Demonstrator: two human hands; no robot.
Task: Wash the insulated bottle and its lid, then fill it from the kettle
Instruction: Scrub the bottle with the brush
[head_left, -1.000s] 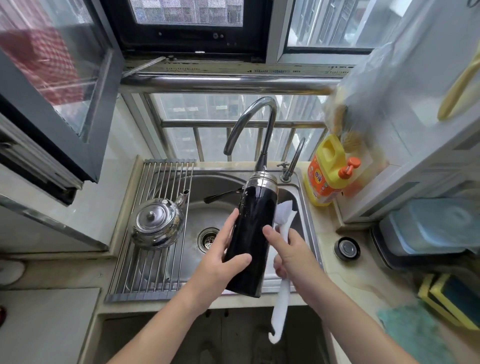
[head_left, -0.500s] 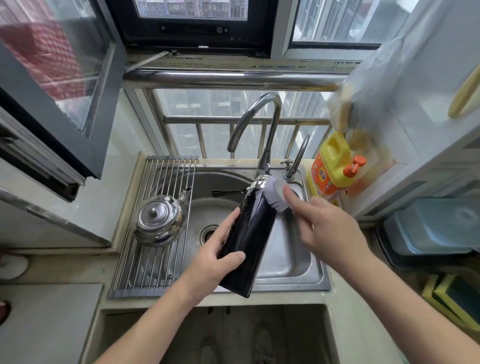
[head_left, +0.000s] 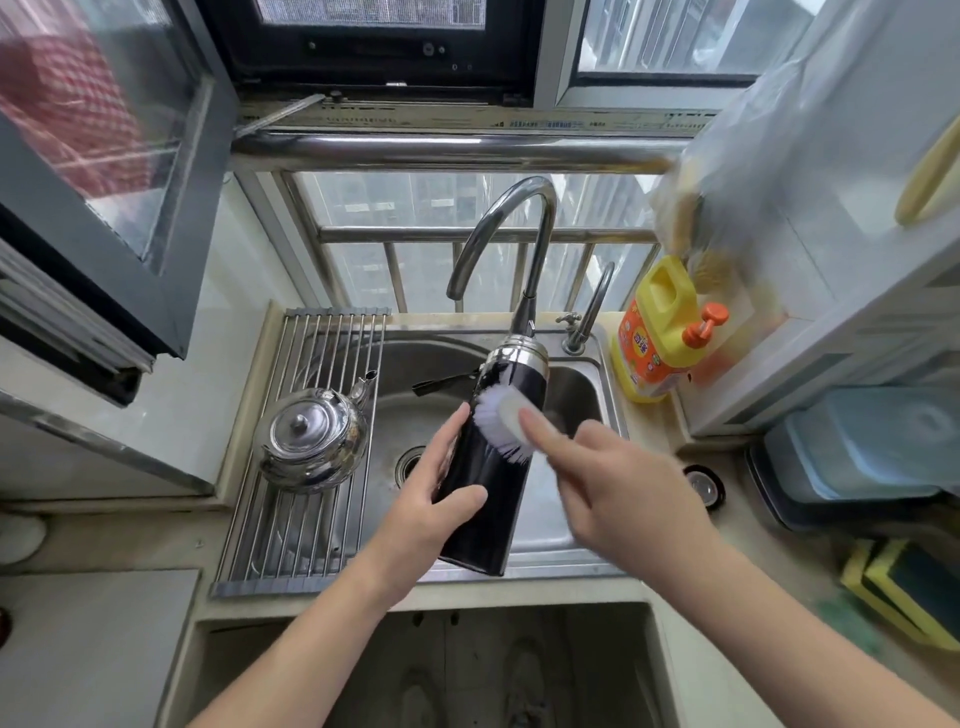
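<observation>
Left hand (head_left: 431, 514) wraps the black bottle (head_left: 485, 499) round its lower half, above the sink (head_left: 415, 374). Right hand (head_left: 618, 488), blurred, grips a white brush (head_left: 506, 421), bristles pressed on the bottle's upper body. At the bottle's 9 o'clock, a steel kettle (head_left: 311, 439) sits on the drying rack (head_left: 291, 519). At 12 the faucet (head_left: 524, 234) rises just behind the neck. At 2, a yellow detergent jug (head_left: 660, 332); at 3, a small round lid (head_left: 702, 486) on the desk (head_left: 769, 535). The bottle's long axis runs from 6 towards 12-1 o'clock, base nearest the person, steel mouth tipped away.
</observation>
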